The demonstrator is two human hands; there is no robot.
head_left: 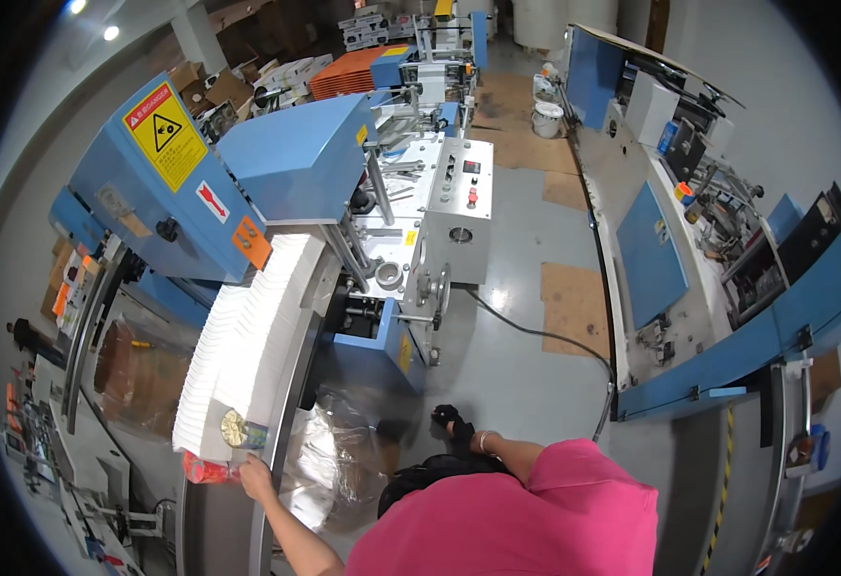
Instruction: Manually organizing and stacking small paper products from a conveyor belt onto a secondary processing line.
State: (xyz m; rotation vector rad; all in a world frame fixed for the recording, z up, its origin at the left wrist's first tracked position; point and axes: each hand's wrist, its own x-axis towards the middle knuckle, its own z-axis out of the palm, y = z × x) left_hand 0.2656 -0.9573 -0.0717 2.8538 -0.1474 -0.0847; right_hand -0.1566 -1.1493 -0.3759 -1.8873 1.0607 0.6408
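My left hand [255, 476] is at a red piece [207, 469], lower left; right hand [453, 423], lower centre. Can't tell if either pinches.

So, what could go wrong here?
The long row of white pieces has a red item at its near end; if that shifted, the row might slump. The small patterned packet on the row could slide off near the left hand. And the black cable lying across the floor might trip someone.
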